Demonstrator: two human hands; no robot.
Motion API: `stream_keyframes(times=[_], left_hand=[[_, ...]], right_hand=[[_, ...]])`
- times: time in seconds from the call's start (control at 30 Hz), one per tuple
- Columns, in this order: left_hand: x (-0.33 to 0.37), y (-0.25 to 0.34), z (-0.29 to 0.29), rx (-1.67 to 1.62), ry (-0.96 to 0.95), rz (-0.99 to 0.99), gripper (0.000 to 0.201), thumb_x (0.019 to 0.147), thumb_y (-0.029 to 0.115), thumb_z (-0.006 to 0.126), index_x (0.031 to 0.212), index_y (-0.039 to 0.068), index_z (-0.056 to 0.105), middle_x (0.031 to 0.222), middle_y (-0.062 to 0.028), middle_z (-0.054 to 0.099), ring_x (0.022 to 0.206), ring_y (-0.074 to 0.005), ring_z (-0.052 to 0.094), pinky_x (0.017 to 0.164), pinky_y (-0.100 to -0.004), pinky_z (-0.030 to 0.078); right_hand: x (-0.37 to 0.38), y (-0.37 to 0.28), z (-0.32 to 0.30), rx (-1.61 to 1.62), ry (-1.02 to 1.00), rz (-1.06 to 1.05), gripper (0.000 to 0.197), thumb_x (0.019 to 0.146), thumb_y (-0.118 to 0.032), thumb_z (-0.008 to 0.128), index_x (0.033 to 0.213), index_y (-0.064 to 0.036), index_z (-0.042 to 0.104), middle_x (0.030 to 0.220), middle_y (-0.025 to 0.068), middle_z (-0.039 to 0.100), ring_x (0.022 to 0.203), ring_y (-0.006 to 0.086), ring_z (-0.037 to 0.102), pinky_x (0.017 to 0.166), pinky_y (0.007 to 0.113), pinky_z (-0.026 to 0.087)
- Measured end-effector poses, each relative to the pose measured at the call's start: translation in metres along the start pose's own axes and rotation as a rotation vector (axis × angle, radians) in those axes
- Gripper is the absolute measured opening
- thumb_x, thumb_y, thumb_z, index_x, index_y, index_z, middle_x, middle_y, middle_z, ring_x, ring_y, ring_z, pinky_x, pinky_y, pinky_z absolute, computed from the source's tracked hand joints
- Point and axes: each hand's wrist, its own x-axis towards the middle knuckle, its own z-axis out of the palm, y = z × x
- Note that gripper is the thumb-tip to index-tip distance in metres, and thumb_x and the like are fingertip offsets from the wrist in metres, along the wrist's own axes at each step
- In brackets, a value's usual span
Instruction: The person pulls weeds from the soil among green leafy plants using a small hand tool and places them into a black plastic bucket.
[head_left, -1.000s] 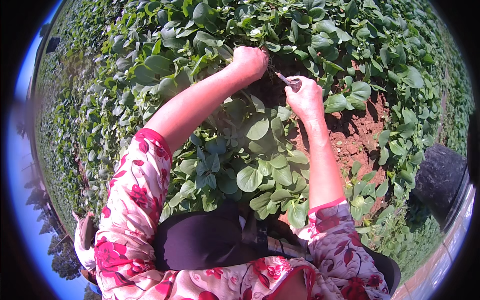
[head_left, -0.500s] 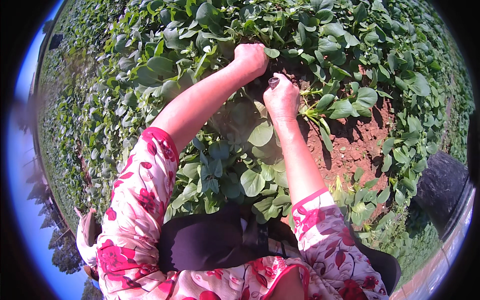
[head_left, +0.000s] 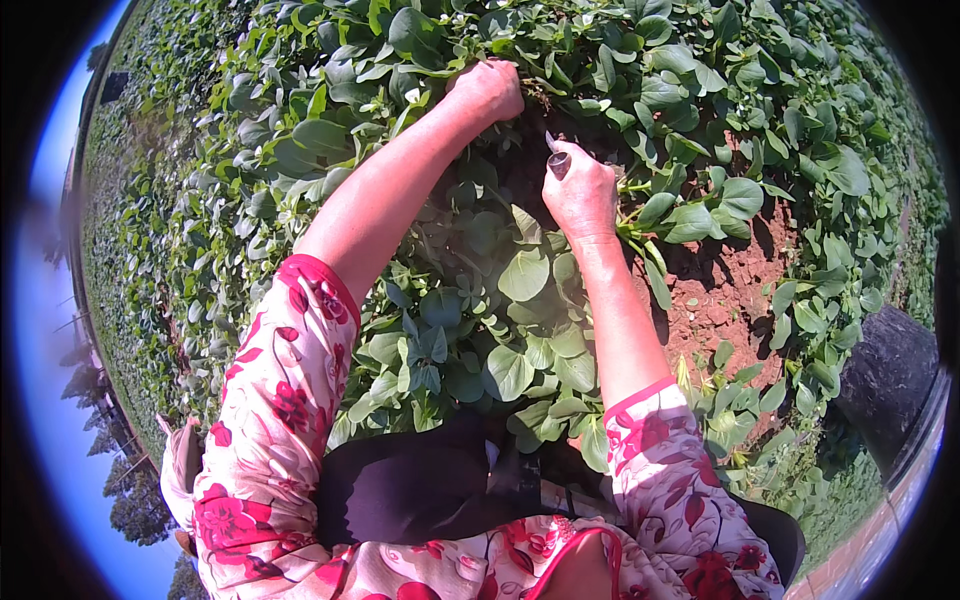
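Observation:
My left hand (head_left: 490, 90) is closed in a fist among the leaves at the top of the view, gripping a leafy green plant whose pale, stringy roots (head_left: 540, 95) stick out to the right of the fist. The rest of that plant is hidden by the hand and foliage. Lower and to the right, my right hand (head_left: 582, 195) is wrapped round a small knife. The round end of its handle (head_left: 559, 165) shows above the fist, and a short bit of blade (head_left: 550, 142) points up beyond. Dark shaded soil lies between the two hands.
Dense broad-leaved greens (head_left: 505, 370) grow all around. Cut plants (head_left: 700, 215) lie right of my right hand beside bare red soil (head_left: 725, 300). A black tub-like container (head_left: 885, 380) stands at the far right. Dark cloth (head_left: 420, 485) covers my lap.
My left hand has moved slightly up and left, and roots now show beside it. My right hand has shifted right and a little down with the knife, exposing part of the blade.

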Motion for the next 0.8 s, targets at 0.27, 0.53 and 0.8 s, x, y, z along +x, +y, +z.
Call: stream_keyframes(times=[0.27,0.53,0.8], left_hand=[[0.020,-0.011,-0.014,-0.148,-0.069,-0.126,0.039,0.079,0.022,0.060,0.113,0.004,0.065,0.120,-0.0169,0.062,0.110,-0.0309,0.061,0.093,-0.0405,0.049],[0.026,-0.035,-0.007,-0.084,-0.076,0.071,0.030,0.075,0.018,0.059,0.097,0.001,0.069,0.103,-0.0185,0.067,0.098,-0.0304,0.065,0.081,-0.0395,0.052],[0.001,-0.016,-0.025,-0.296,-0.034,0.042,0.028,0.073,0.015,0.058,0.093,-0.001,0.069,0.096,-0.0209,0.068,0.091,-0.0306,0.067,0.075,-0.0392,0.052]], right_hand=[[0.044,-0.013,0.010,-0.114,-0.145,0.041,0.012,0.078,-0.013,0.059,0.085,-0.0089,0.067,0.078,0.0218,0.065,0.080,0.0413,0.063,0.072,0.047,0.053],[-0.004,-0.007,-0.044,0.015,-0.175,0.112,0.021,0.078,-0.011,0.063,0.098,-0.0080,0.070,0.081,0.0202,0.067,0.080,0.0344,0.067,0.072,0.040,0.053],[0.056,-0.018,0.006,-0.078,-0.280,0.059,0.014,0.079,-0.017,0.060,0.085,-0.0071,0.068,0.084,0.0214,0.066,0.084,0.0401,0.064,0.075,0.046,0.052]])
